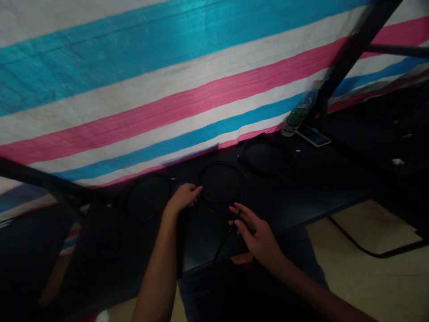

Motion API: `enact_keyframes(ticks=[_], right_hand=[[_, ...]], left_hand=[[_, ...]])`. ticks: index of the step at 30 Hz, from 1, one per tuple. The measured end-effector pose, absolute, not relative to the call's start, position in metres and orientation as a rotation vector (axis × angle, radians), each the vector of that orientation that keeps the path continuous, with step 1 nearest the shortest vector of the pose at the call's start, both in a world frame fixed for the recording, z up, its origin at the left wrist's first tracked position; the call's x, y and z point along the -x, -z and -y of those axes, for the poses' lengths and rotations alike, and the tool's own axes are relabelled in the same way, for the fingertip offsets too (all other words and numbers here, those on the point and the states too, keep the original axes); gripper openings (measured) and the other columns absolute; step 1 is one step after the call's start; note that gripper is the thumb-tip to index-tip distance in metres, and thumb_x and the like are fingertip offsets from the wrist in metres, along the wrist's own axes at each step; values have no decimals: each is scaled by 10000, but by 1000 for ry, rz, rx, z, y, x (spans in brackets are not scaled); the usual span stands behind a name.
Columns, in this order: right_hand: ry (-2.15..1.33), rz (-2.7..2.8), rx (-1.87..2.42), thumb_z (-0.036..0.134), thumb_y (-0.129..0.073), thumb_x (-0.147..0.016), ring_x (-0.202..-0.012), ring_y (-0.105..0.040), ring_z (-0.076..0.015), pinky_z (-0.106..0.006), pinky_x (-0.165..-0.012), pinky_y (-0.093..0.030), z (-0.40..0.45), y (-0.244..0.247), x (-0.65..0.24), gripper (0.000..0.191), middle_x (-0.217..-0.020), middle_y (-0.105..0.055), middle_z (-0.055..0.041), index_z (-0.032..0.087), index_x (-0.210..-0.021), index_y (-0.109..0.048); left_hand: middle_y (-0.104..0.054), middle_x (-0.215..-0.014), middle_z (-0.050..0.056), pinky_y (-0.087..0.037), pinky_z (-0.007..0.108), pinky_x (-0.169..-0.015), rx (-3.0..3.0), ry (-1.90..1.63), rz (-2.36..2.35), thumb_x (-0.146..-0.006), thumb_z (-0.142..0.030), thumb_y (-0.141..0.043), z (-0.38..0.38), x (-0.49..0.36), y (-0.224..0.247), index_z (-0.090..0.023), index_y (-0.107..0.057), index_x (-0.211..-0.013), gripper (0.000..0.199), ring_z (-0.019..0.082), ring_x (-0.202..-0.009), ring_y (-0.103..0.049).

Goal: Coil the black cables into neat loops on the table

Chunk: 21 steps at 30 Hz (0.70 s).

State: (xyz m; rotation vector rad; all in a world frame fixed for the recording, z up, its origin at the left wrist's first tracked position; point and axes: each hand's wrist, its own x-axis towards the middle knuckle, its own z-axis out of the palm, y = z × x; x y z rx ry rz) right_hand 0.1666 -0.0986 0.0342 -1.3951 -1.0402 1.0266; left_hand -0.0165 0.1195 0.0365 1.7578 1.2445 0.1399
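Note:
A black cable (246, 181) lies in a loose coil on the dark tabletop in front of me. My left hand (187, 195) is at the coil's left side, fingers closed on its edge. To the right, my right hand (256, 230) pinches a loose length of the same cable between thumb and fingers. From there the cable hangs toward the table's front edge. A second black cable coil (147, 175) lies left of my left hand, and a third coil (288, 156) lies farther right. Dim light hides fine detail of the cable.
A plastic bottle (296, 118) and a phone (313, 136) are at the back right of the black table (281, 205). Striped sheeting (174, 103) hangs behind. Dark metal posts (351, 53) rise at the sides. A thick black cable (362, 250) runs at lower right over the pale floor.

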Motion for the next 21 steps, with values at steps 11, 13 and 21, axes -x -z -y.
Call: enact_keyframes(ticks=[11,13,21], right_hand=[[-863,1619,1564,432,-657,-876,-668,-668,-157,-241,-578,-480,80,-30,-226,240,-763,-725,-26,202,-915,-710],[-978,1630,1526,407,-681,-856,-707,-683,-160,-242,-607,-489,77,-31,-232,219,-798,-741,-24,202,-933,-699],[-944,1550,1595,378,-731,-798,-695,-694,-176,-243,-581,-505,85,-17,-241,233,-765,-735,-22,196,-938,-694]], left_hand=[[-536,-509,29,-247,254,-516,-1991,-652,-1371,-841,-453,-644,-109,1,-52,-207,-598,-514,411,167,-501,-461],[-577,-534,37,-290,261,-530,-2036,-469,-1190,-898,-478,-548,-95,-6,-63,-199,-635,-562,446,172,-521,-510],[-715,-867,21,-378,239,-577,-1871,348,-655,-718,-432,-767,18,5,-80,-234,-698,-1034,380,185,-733,-633]])
